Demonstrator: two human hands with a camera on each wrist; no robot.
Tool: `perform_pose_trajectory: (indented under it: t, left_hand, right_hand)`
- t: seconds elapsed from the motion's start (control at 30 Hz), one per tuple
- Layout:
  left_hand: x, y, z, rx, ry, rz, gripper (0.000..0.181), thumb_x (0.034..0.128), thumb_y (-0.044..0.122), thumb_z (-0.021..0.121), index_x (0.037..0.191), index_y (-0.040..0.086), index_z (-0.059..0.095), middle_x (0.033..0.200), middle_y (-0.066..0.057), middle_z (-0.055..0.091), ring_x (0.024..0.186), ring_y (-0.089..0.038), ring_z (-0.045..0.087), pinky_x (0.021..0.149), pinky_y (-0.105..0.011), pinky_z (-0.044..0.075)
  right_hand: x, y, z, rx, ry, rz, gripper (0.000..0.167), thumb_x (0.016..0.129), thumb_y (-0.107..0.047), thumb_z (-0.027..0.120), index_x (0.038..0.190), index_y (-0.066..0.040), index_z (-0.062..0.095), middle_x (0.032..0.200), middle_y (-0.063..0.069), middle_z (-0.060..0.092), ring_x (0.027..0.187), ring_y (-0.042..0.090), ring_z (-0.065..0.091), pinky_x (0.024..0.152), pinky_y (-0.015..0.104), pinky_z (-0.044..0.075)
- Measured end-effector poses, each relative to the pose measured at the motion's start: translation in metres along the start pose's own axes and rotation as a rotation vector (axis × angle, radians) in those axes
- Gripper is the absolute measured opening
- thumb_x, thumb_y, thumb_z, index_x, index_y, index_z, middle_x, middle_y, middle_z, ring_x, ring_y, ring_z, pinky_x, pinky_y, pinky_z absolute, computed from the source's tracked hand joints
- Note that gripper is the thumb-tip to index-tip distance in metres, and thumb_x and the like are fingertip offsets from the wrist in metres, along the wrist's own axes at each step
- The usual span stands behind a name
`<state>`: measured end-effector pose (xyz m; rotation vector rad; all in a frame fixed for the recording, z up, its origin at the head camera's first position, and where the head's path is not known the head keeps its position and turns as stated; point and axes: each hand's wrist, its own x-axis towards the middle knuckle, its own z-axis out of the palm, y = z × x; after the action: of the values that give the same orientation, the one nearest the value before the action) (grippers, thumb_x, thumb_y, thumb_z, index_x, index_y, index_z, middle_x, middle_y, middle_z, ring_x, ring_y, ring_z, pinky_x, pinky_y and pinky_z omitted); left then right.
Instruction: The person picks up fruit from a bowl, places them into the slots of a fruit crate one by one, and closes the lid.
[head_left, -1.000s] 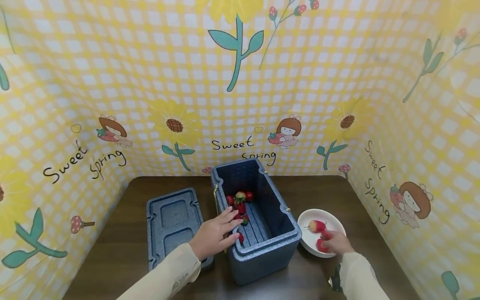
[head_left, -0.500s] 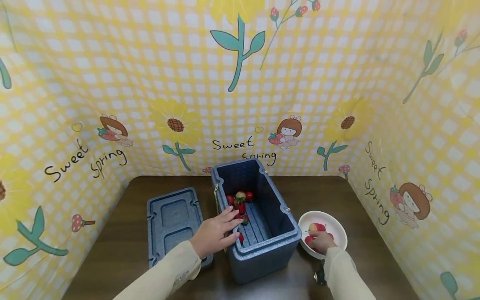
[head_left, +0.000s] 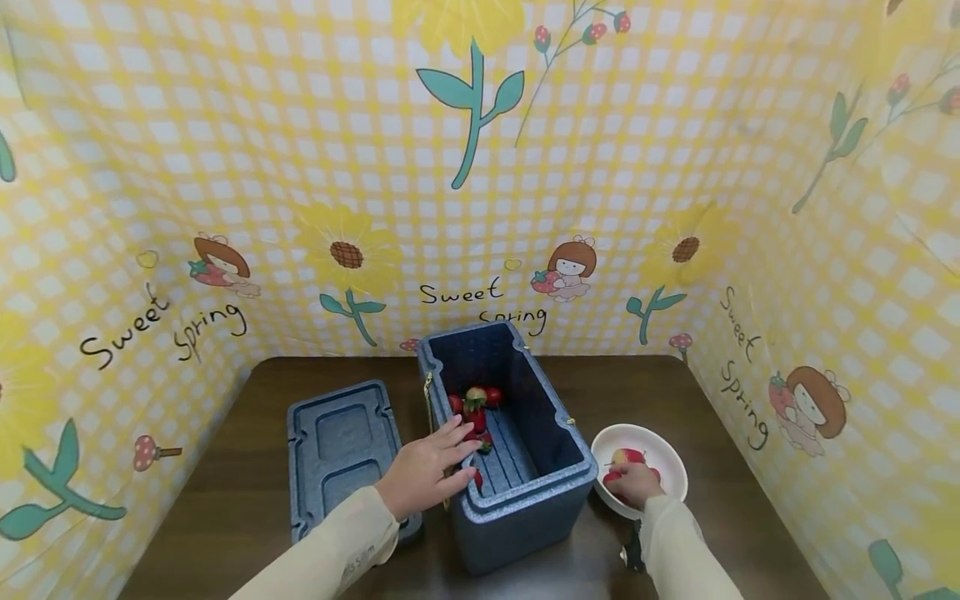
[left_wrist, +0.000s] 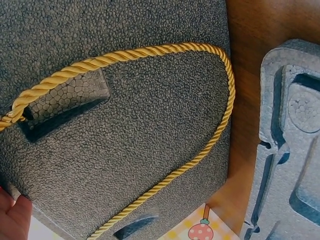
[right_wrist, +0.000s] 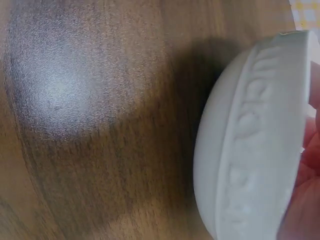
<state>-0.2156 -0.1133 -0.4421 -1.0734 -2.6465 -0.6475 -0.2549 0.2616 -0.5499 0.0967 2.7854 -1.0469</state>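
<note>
In the head view, my left hand [head_left: 423, 475] rests on the left rim of a dark foam box [head_left: 517, 525], its fingers spread over the opening. Several strawberries [head_left: 476, 402] with green tops lie inside the box, some partly covered by that hand. My right hand [head_left: 637, 483] reaches down into a white bowl [head_left: 677, 460] beside the box. Its fingers appear to pinch a red fruit [right_wrist: 306, 172], mostly hidden by the hand and the bowl wall. A red-and-yellow fruit [head_left: 628, 456] with a thin stem sits just beyond the fingertips.
A dark foam lid [head_left: 341, 433] lies left of the box on the brown wooden table [head_left: 247, 467]. A gold rope handle [left_wrist: 170, 177] hangs along the box's left side. Yellow checked cloth [head_left: 337, 150] encloses the back and sides.
Over the last second my right hand has shifted left within the bowl, and the fruits there have become more covered. The left hand stays on the rim. The head view tilts slightly.
</note>
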Motion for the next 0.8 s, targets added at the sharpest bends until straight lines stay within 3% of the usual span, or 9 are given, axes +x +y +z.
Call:
perform_pose_trajectory:
  t: [0.27, 0.4, 0.47, 0.6, 0.7, 0.8]
  left_hand:
    - [0.0, -0.001, -0.001, 0.015, 0.006, 0.004, 0.04, 0.0931, 0.029, 0.058, 0.127, 0.009, 0.064, 0.137, -0.011, 0.054, 0.132, -0.027, 0.043, 0.098, -0.043, 0.044]
    - [-0.001, -0.003, -0.001, 0.037, 0.01, 0.021, 0.04, 0.0927, 0.03, 0.058, 0.127, 0.009, 0.064, 0.136, -0.011, 0.054, 0.132, -0.027, 0.043, 0.098, -0.042, 0.044]
    - [0.0, -0.004, 0.0, 0.05, 0.027, 0.037, 0.04, 0.093, 0.03, 0.058, 0.127, 0.009, 0.064, 0.136, -0.011, 0.055, 0.131, -0.027, 0.044, 0.098, -0.042, 0.044]
    - [0.001, -0.004, 0.0, 0.039, 0.035, 0.044, 0.04, 0.0924, 0.029, 0.059, 0.126, 0.008, 0.064, 0.135, -0.012, 0.055, 0.131, -0.028, 0.045, 0.099, -0.042, 0.044]
    - [0.0, -0.004, -0.001, 0.031, 0.022, 0.041, 0.04, 0.0931, 0.029, 0.058, 0.127, 0.008, 0.064, 0.136, -0.012, 0.054, 0.131, -0.029, 0.044, 0.099, -0.043, 0.043]
    - [-0.002, -0.005, 0.0, 0.035, 0.013, 0.043, 0.04, 0.0943, 0.031, 0.057, 0.127, 0.008, 0.063, 0.136, -0.012, 0.054, 0.131, -0.029, 0.044, 0.099, -0.043, 0.043]
  right_hand:
    - [0.004, -0.001, -0.019, 0.33, -0.062, 0.079, 0.027, 0.075, -0.004, 0.072, 0.095, 0.012, 0.064, 0.073, 0.005, 0.062, 0.057, 0.017, 0.056, 0.055, 0.028, 0.05]
    - [0.004, -0.013, -0.038, 0.443, -0.134, 0.056, 0.032, 0.078, -0.002, 0.068, 0.102, 0.016, 0.057, 0.073, 0.005, 0.061, 0.058, 0.018, 0.057, 0.057, 0.031, 0.052]
    - [0.005, -0.024, -0.051, 0.454, -0.172, 0.049, 0.038, 0.08, -0.001, 0.065, 0.109, 0.02, 0.052, 0.077, 0.008, 0.063, 0.06, 0.021, 0.061, 0.063, 0.036, 0.055]
    - [0.01, -0.043, -0.075, 0.37, -0.205, 0.044, 0.048, 0.084, -0.002, 0.062, 0.123, 0.02, 0.045, 0.094, 0.02, 0.064, 0.078, 0.03, 0.066, 0.077, 0.043, 0.056]
    - [0.014, -0.056, -0.088, 0.289, -0.2, 0.026, 0.05, 0.085, -0.005, 0.063, 0.126, 0.018, 0.045, 0.103, 0.026, 0.062, 0.086, 0.033, 0.063, 0.08, 0.044, 0.055]
    - [0.017, -0.068, -0.096, 0.271, -0.196, -0.004, 0.051, 0.084, -0.004, 0.064, 0.127, 0.017, 0.045, 0.103, 0.026, 0.061, 0.084, 0.028, 0.063, 0.077, 0.04, 0.056]
